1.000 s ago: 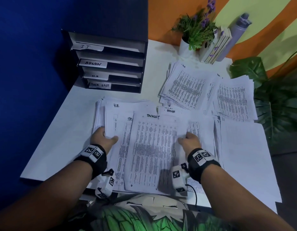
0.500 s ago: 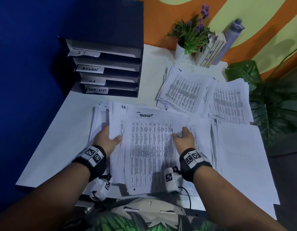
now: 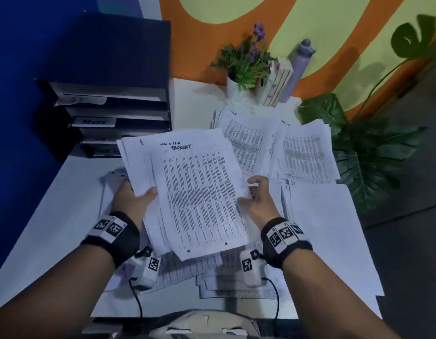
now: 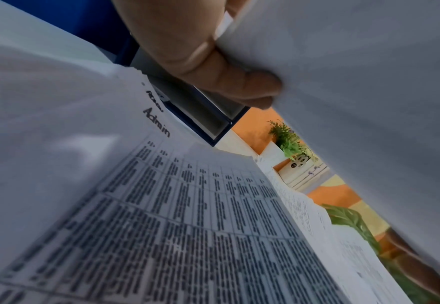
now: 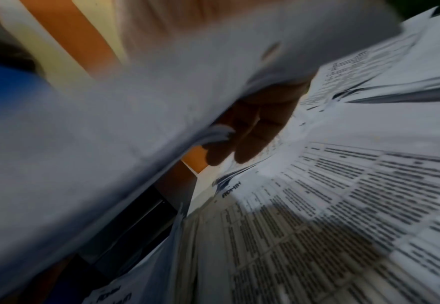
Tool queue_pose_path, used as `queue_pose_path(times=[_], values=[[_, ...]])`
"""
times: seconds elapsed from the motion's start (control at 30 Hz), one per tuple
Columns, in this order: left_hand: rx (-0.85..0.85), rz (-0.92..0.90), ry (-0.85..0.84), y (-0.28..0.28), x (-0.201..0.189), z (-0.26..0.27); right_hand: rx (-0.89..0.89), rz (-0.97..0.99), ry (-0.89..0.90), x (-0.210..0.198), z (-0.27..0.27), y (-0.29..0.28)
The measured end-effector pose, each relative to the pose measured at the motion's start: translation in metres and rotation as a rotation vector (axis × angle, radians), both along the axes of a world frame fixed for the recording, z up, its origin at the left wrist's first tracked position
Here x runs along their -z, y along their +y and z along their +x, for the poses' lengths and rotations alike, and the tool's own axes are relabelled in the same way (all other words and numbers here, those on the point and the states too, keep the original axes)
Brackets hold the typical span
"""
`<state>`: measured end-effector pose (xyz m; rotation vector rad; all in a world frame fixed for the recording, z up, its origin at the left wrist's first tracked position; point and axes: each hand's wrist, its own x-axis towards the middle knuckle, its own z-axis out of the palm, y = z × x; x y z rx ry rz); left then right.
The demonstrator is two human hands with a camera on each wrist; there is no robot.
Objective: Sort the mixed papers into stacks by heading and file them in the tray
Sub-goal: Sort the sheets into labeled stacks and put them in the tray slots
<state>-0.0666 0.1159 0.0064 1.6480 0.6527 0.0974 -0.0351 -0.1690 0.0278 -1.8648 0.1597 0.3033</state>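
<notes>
The Tasklist stack (image 3: 197, 192) had come up off the desk (image 3: 65, 216) since a moment before — the left hand (image 3: 132, 199) gripping its left edge, thumb on top, the right hand (image 3: 259, 196) curled at its right edge. Its printed sheets sat unevenly fanned. Filing looked barely begun: Admin sheets (image 4: 187, 216) and other piles lay below, and the tray (image 3: 114, 104) waited beyond.

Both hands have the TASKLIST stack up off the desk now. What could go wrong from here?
The TASKLIST stack is fanned, not squared; loose sheets could slip out between the left hand and right hand. The Admin sheets lie right below, so a dropped page may mix in. The tray labels are blurred here, so check the slot.
</notes>
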Motion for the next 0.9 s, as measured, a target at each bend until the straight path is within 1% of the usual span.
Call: queue_pose_path(times=[0.07,0.17,0.23,0.3,0.37,0.4,0.47,0.53,0.67,0.73,0.83,0.9], values=[[0.012,0.020,0.013,-0.013,0.000,0.004,0.034,-0.056,-0.031,0.005,-0.002,-0.013],[0.041,0.066,0.035,-0.035,-0.001,0.007,0.177,-0.209,-0.088,0.014,0.009,-0.039],[0.067,0.101,0.038,-0.051,-0.003,0.007,0.221,-0.271,-0.100,0.015,0.021,-0.060],[0.082,0.115,0.040,-0.065,-0.007,0.009,0.170,-0.319,-0.078,0.009,0.033,-0.083],[0.098,0.123,0.040,-0.078,-0.010,0.011,0.099,-0.451,-0.098,0.000,0.048,-0.108],[0.105,0.124,0.041,-0.084,-0.012,0.012,0.110,-0.510,-0.130,-0.004,0.056,-0.120],[0.109,0.125,0.063,-0.092,-0.011,0.015,0.225,-0.598,-0.204,-0.012,0.073,-0.143],[0.104,0.140,0.080,-0.097,-0.007,0.019,0.359,-0.670,-0.226,-0.015,0.092,-0.170],[0.104,0.157,0.108,-0.107,-0.001,0.027,0.441,-0.747,-0.131,-0.024,0.119,-0.212],[0.101,0.172,0.110,-0.112,0.001,0.030,0.475,-0.769,-0.120,-0.028,0.126,-0.229],[0.098,0.184,0.113,-0.117,0.005,0.034,0.546,-0.740,-0.120,-0.026,0.139,-0.254],[0.100,0.184,0.120,-0.120,0.008,0.035,0.560,-0.727,-0.090,-0.022,0.148,-0.263]])
